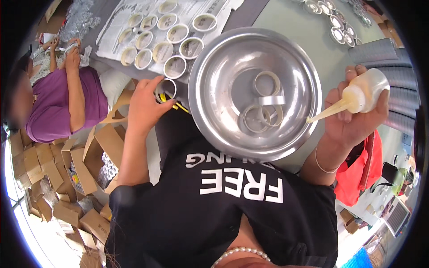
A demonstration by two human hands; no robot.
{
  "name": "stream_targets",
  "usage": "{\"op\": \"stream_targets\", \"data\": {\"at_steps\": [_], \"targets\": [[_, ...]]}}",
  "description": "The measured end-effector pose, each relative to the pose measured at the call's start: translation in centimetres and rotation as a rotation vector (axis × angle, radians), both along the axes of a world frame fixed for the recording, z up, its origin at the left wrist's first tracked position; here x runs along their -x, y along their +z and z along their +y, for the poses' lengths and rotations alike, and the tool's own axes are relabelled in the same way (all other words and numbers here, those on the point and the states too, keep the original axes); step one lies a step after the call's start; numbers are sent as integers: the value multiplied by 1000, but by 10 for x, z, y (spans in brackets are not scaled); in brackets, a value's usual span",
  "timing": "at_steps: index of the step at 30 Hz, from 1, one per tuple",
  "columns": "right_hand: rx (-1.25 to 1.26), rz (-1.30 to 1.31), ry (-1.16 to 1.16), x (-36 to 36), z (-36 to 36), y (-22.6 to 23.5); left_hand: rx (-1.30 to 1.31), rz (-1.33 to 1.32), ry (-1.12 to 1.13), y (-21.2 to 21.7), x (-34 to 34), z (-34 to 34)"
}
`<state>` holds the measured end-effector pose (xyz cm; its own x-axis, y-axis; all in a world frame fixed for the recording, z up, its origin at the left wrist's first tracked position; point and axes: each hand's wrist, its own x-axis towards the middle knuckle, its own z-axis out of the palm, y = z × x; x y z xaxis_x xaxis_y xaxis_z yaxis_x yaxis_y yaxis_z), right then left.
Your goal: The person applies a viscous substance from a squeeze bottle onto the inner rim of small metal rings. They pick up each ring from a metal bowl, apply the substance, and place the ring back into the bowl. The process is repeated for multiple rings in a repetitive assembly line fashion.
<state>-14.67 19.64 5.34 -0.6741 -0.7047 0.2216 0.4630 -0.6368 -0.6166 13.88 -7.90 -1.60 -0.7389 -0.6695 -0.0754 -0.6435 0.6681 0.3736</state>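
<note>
My left hand (147, 101) pinches a short white ring (173, 85) between thumb and fingers, at the table edge left of a steel basin. A yellow strip (181, 106) shows just below that ring. My right hand (348, 107) is closed around a translucent squeeze bottle (374, 85) with pale yellowish contents. The bottle is tipped, and its long nozzle (328, 110) points left to the basin's right rim. Inside the shiny steel basin (203, 67) lie several loose rings (271, 100), some overlapping. Several similar white rings (174, 76) stand on newspaper beyond my left hand.
The newspaper (107, 42) covers part of the grey table (286, 18). Round metallic pieces (337, 35) lie at the far right, near stacked grey rolls (380, 58). A person in purple (58, 105) sits at left. Cardboard boxes (89, 163) crowd the floor there. Red fabric (353, 178) hangs at right.
</note>
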Motion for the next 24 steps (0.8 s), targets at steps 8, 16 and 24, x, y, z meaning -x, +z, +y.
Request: {"op": "stream_targets", "data": {"at_steps": [8, 16, 24], "targets": [[80, 4, -74, 7, 16, 4, -183, 582, -20, 22, 70, 33], [100, 87, -53, 13, 22, 9, -192, 227, -694, 0, 157, 91], [55, 142, -127, 5, 21, 13, -118, -57, -914, -16, 183, 87]]}}
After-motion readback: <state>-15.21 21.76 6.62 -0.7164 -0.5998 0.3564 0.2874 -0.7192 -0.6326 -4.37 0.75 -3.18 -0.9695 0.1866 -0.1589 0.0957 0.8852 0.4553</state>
